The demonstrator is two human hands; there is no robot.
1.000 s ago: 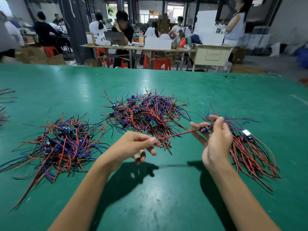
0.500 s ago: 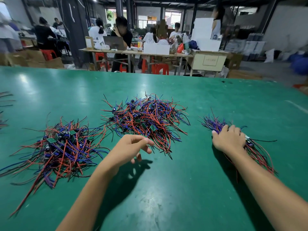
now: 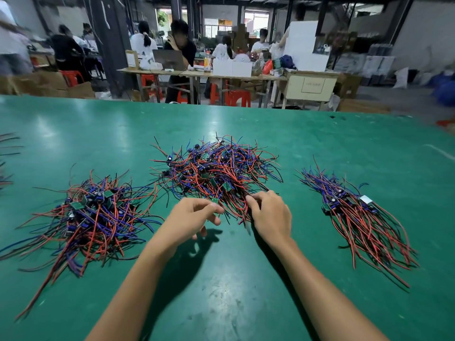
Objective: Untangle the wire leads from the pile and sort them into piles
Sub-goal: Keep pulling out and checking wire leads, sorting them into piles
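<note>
A tangled pile of red, blue and black wire leads (image 3: 216, 171) with small green boards lies in the middle of the green table (image 3: 246, 291). My left hand (image 3: 189, 217) pinches a small green board at the pile's near edge. My right hand (image 3: 269, 215) has its fingers curled into red leads at the same near edge, just right of the left hand. A combed, aligned pile of leads (image 3: 357, 212) lies to the right. Another loose pile (image 3: 88, 212) lies to the left.
More wire ends (image 3: 7, 158) poke in at the table's left edge. Beyond the table's far edge stand workbenches (image 3: 221, 75), red stools and several people.
My right hand has left the right-hand pile and come to the near edge of the middle pile. My left hand has moved forward and now pinches a board there.
</note>
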